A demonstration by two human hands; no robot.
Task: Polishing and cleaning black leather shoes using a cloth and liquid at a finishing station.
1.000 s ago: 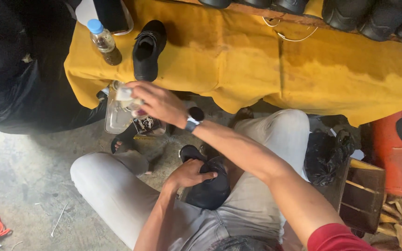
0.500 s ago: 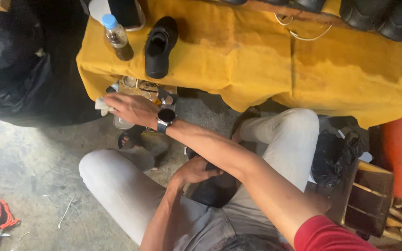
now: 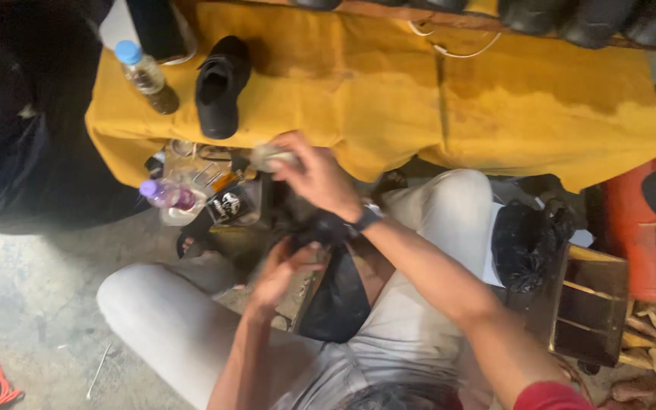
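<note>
My left hand [image 3: 281,275] grips a black shoe [image 3: 337,298] that rests in my lap between my knees. Above it, my right hand [image 3: 311,179], with a dark watch on the wrist, is closed on a small greyish container [image 3: 270,158], blurred, just in front of the yellow cloth's edge. A clear bottle with a purple cap [image 3: 165,196] lies on its side in a box of small tools [image 3: 214,199] left of that hand.
A yellow cloth [image 3: 495,99] covers a low table; on it lie a black shoe [image 3: 222,85] and a blue-capped bottle [image 3: 143,73]. Dark shoes line the far edge. A black bag [image 3: 527,243], a wooden box [image 3: 591,311] and an orange object [image 3: 639,228] are on the right.
My right hand let go of the clear bottle in the box on the left, moved right and now holds the small greyish container. The left hand stayed on the shoe.
</note>
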